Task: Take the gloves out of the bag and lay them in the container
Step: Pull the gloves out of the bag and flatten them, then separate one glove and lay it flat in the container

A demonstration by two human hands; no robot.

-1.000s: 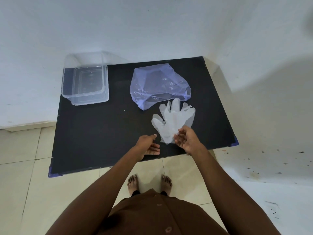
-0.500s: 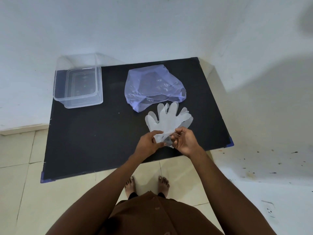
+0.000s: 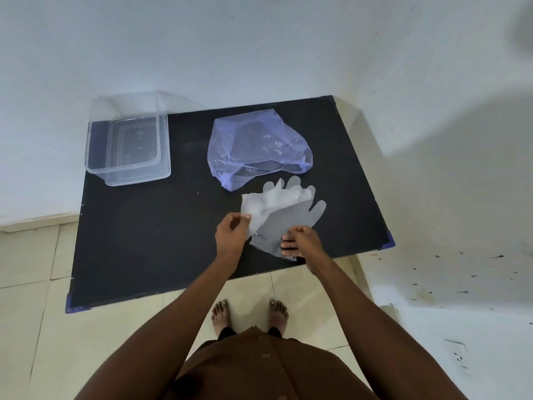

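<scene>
Thin clear plastic gloves lie in a small stack on the black table, just in front of the crumpled bluish plastic bag. My left hand pinches the cuff edge of the top glove and lifts it off to the left. My right hand presses its fingers on the cuff of the glove beneath, holding it flat on the table. The clear rectangular container stands at the table's back left corner with nothing visible inside.
White walls close in behind and to the right of the table. The table's front edge runs just below my hands, with tiled floor and my bare feet beneath. A stained white surface lies at the lower right.
Both hands reached the gloves' cuffs. My left hand has taken the top glove's edge and peeled it up and leftward; my right hand now pins the lower glove.
</scene>
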